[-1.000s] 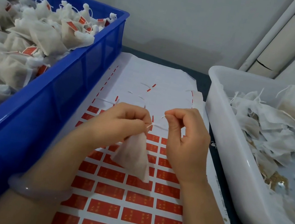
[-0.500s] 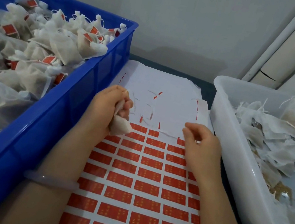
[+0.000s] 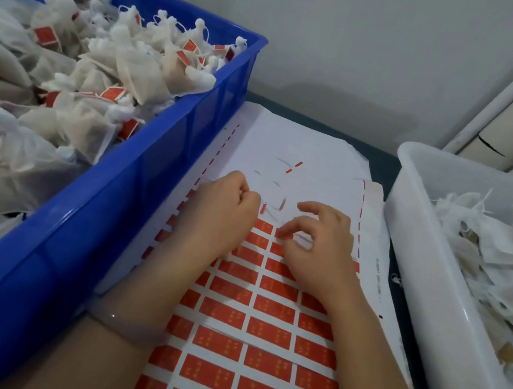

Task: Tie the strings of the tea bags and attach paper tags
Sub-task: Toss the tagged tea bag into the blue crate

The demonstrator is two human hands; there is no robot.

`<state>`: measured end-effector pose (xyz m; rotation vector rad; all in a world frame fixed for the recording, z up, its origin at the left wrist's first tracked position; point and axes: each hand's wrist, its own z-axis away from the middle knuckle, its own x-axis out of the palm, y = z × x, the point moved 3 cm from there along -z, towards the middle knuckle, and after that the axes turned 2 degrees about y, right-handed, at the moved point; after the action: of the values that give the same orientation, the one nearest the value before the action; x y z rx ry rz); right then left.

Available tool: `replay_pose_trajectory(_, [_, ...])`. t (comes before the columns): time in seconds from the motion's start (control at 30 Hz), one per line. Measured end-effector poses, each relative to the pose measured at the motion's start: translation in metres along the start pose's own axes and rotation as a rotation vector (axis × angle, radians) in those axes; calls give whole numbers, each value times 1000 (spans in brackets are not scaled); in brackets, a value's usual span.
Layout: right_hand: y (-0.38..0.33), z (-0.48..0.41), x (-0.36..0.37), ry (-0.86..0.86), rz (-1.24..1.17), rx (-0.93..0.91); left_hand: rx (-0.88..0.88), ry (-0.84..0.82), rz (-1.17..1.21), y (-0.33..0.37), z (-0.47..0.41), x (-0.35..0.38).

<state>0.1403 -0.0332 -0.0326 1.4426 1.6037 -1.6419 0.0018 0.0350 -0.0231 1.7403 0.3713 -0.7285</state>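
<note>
My left hand (image 3: 221, 212) rests on the sticker sheet (image 3: 307, 148), fingers curled into a fist. The tea bag it held a moment ago is hidden inside and under it. My right hand (image 3: 320, 252) lies just to the right. Its thumb and forefinger pinch the edge of a red paper tag (image 3: 285, 235) in the sheet's top remaining row. Rows of red tags (image 3: 271, 332) cover the near half of the sheet. The far half is bare white backing with a few paper scraps.
A blue crate (image 3: 146, 196) on the left is heaped with tied, tagged tea bags (image 3: 116, 69). A white tub (image 3: 408, 253) on the right holds untagged tea bags (image 3: 493, 251). Pale pipes (image 3: 506, 110) run up the back right corner against the wall.
Both hands dropped from pulling the string at chest height onto the sheet. The left hand closed over the bag, hiding it. The right hand moved to a red tag and pinched it.
</note>
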Motion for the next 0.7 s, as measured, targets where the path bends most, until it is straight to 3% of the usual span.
replay_pose_trajectory(0.2, [13,-1,2,-65,62,114,-27,-37,9,-1,0,2])
replay_pose_trajectory(0.6, [14,-6,6,90,-70,203,-2,-65,-58,-2,-1,6])
replay_pose_trajectory(0.7, [16,-9,6,38,42,195,-5,-73,-64,-3,-1,7])
